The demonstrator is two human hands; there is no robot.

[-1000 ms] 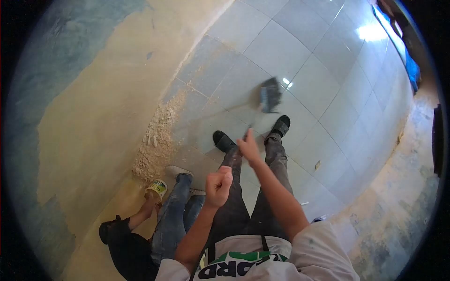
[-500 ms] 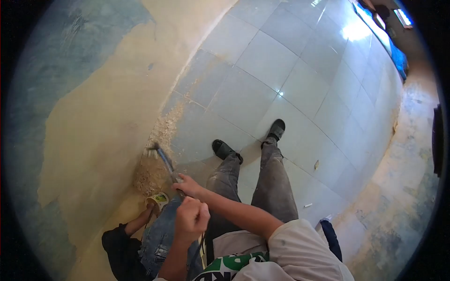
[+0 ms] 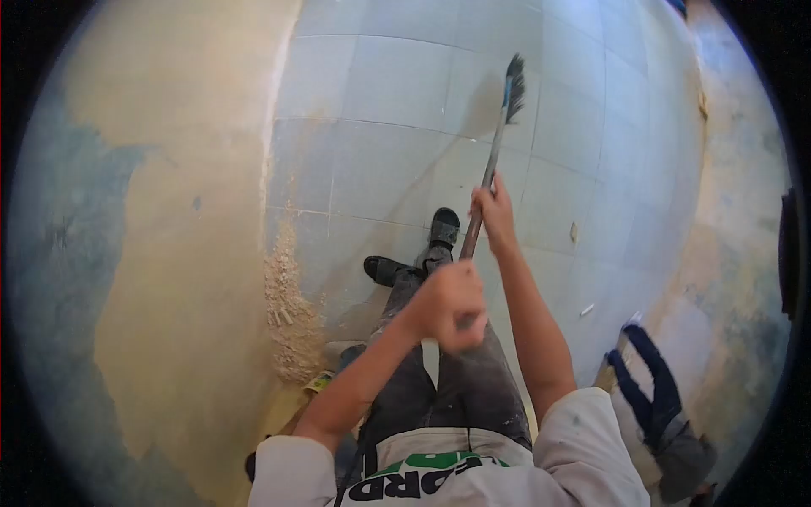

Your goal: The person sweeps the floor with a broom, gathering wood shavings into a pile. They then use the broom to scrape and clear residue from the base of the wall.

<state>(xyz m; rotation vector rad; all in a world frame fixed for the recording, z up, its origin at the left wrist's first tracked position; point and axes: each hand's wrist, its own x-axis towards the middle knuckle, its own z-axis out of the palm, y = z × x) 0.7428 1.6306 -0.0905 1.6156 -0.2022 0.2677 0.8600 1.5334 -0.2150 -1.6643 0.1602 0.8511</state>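
Note:
A long-handled broom (image 3: 493,160) slants up and away from my body, its dark bristles over the tiled floor with a shadow to their left. My left hand (image 3: 449,306) is closed around the end of the handle near my waist, slightly blurred. Farther up, my right hand (image 3: 494,211) grips the same handle. Along the left wall lies a heap of pale rubble and dust (image 3: 291,317), away from the bristles. Beside its lower end a yellow-and-white container (image 3: 319,382) shows partly, with my left arm near it.
A plastered wall (image 3: 194,279) with bluish patches runs along the left. Grey tiles (image 3: 393,156) cover the floor, with a small white piece (image 3: 586,310) at right. Dark blue cloth (image 3: 650,372) lies at lower right. Someone else is mostly hidden behind my left arm.
The broom has swung from the rubble by the left wall up and right over the tiles. Both hands moved right with it, and my view and feet have shifted.

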